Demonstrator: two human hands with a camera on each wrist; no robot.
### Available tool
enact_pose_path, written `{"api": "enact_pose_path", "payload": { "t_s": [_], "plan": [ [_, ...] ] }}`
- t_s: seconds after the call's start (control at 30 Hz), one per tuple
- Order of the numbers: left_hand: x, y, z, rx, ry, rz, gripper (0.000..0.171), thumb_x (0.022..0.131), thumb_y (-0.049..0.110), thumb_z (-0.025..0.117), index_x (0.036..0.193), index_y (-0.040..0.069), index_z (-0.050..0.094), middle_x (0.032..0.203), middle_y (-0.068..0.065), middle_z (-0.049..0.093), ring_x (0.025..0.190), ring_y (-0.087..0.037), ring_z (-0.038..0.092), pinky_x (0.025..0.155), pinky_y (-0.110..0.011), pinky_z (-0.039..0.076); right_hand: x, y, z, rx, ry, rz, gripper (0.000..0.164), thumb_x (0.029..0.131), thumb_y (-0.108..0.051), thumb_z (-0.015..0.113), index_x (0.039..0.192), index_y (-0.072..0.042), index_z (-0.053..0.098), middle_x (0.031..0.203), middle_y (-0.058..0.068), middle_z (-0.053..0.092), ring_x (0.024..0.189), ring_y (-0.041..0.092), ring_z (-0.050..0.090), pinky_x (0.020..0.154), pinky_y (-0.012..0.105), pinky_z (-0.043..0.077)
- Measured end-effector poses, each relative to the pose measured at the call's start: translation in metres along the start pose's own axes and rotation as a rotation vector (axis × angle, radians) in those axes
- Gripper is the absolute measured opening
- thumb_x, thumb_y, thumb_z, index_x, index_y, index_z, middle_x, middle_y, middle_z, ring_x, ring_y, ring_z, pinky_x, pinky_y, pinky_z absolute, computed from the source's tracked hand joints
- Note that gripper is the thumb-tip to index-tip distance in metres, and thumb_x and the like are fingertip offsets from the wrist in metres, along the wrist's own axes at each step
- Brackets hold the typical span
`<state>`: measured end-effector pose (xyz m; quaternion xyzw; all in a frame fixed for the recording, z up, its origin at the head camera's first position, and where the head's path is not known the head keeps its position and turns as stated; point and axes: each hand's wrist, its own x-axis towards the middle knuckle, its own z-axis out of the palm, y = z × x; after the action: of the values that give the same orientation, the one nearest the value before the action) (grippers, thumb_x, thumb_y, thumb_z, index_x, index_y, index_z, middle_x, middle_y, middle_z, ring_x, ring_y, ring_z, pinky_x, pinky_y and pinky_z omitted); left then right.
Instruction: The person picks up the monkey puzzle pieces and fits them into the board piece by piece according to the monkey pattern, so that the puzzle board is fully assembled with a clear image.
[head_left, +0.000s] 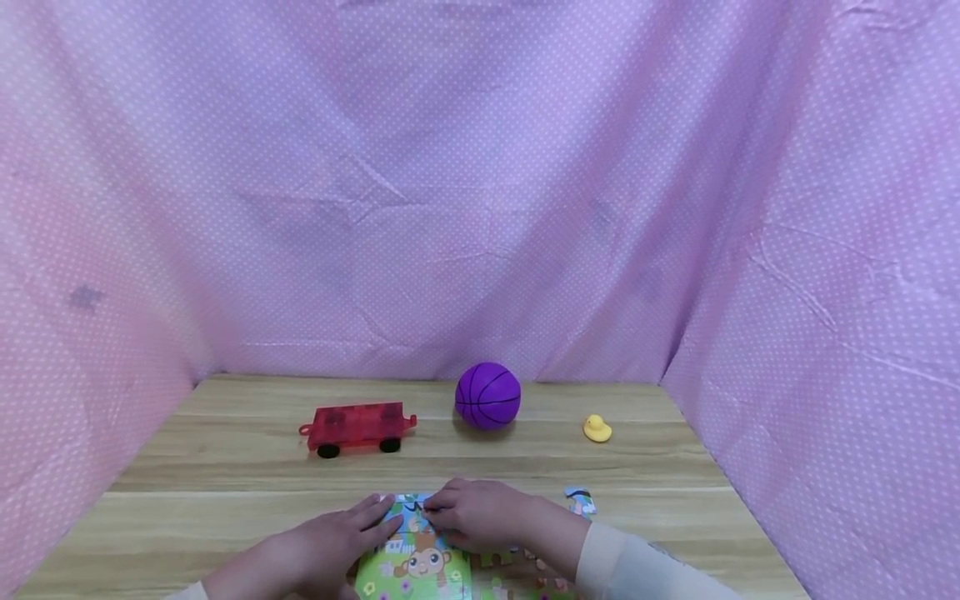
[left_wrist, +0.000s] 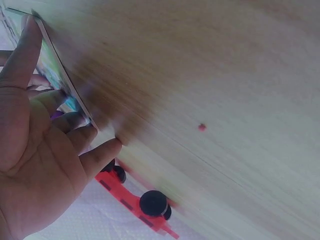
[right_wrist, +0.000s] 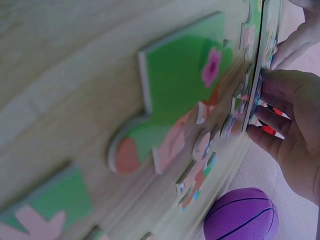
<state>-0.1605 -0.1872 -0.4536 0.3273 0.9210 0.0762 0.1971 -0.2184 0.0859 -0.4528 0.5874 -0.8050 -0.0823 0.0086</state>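
Observation:
A jigsaw puzzle (head_left: 442, 583) with a cartoon monkey on green and blue lies at the front of the table. My left hand (head_left: 322, 550) rests along its left side, fingers mostly straight and spread; the left wrist view shows the thumb on the puzzle's edge. At the puzzle's upper right, the fingertips of my right hand (head_left: 487, 514) touch the blue part. In the right wrist view these fingers reach out to the puzzle's edge, and I make out no piece pinched between them. Loose puzzle pieces (right_wrist: 187, 70) lie to the right, partly hidden by my right forearm.
Behind the puzzle are a red toy wagon (head_left: 356, 425) on black wheels, a purple ball (head_left: 487, 396) and a yellow rubber duck (head_left: 597, 428). One loose blue piece (head_left: 581, 502) lies beyond my right wrist. Pink dotted cloth (head_left: 480, 208) hangs around the wooden table.

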Motion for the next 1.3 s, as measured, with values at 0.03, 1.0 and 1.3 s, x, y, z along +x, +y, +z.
{"api": "enact_pose_path", "payload": {
  "t_s": [0.03,1.0,1.3],
  "plan": [
    [0.000,0.001,0.000,0.005,0.003,0.003,0.098,0.072,0.077,0.064,0.154,0.033,0.032,0.163,-0.004,0.025,0.147,-0.033,0.028,0.107,-0.051,0.042,-0.001,0.000,0.000,-0.003,0.006,-0.003,0.043,0.100,-0.033,0.057,0.141,-0.023,0.054,0.144,-0.007,0.052,0.128,0.007,0.050,0.102,0.020,0.044],
    [0.004,-0.002,0.004,0.049,-0.003,0.038,0.099,0.075,0.077,0.061,0.155,0.027,0.032,0.162,0.009,0.027,0.146,-0.039,0.028,0.107,-0.051,0.042,-0.110,0.050,-0.011,0.355,-0.081,0.584,0.017,0.087,-0.023,0.072,0.103,-0.017,0.070,0.101,-0.004,0.064,0.090,0.014,0.062,0.080,0.034,0.054],
    [0.004,0.000,0.002,0.031,-0.012,0.034,0.099,0.074,0.078,0.061,0.154,0.029,0.032,0.161,0.010,0.027,0.146,-0.039,0.027,0.106,-0.053,0.042,-0.156,0.061,-0.002,0.379,-0.212,0.838,0.038,0.065,-0.013,0.085,0.089,-0.018,0.056,0.084,-0.006,0.050,0.077,0.014,0.049,0.072,0.037,0.047]
  ]
}}
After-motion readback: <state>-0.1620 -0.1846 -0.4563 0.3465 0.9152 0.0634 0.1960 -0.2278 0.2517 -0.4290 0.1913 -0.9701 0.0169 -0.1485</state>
